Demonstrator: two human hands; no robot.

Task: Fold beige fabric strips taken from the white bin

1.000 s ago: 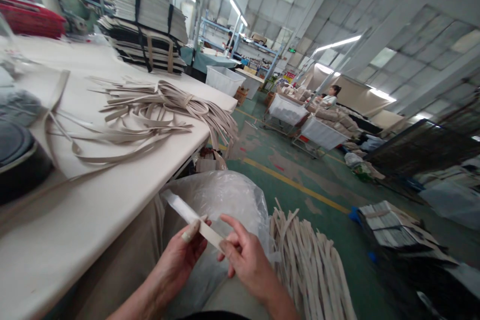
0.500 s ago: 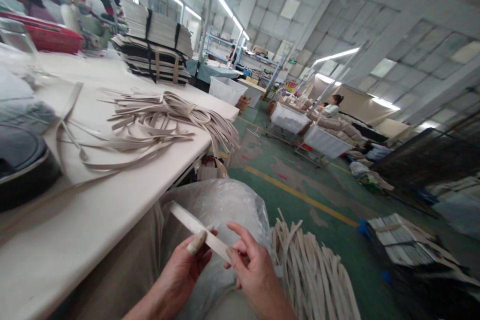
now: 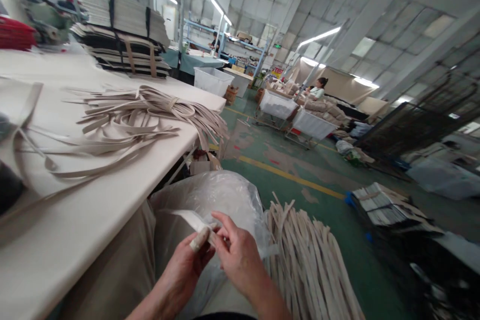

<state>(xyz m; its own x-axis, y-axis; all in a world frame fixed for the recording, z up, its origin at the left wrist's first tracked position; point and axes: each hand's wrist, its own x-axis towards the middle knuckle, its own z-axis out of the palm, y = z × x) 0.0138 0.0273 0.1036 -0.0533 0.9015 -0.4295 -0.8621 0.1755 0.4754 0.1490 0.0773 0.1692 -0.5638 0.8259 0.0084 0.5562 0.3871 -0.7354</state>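
Note:
A pale fabric strip (image 3: 190, 218) is pinched between my two hands, above a clear plastic bag (image 3: 228, 187). My left hand (image 3: 186, 261) grips it with thumb and fingers; a light covering wraps the thumb tip. Close against it, my right hand (image 3: 240, 255) pinches the strip's near end, its index finger raised. The strip's free end points up and left. On the table at left lies a tied bundle of beige straps (image 3: 150, 110), some trailing loose. Many similar beige straps (image 3: 307, 255) hang in a thick bunch to the right of my hands.
The white table (image 3: 93, 220) runs along my left, its edge near my left forearm. Stacked, banded fabric panels (image 3: 123, 25) stand at its far end. White bins (image 3: 313, 125) and a person (image 3: 318, 89) are across the green floor. A banded pile (image 3: 386, 205) lies at right.
My right hand has moved left, right up to my left hand, and the strip's free end now bends. The view has turned a little to the right.

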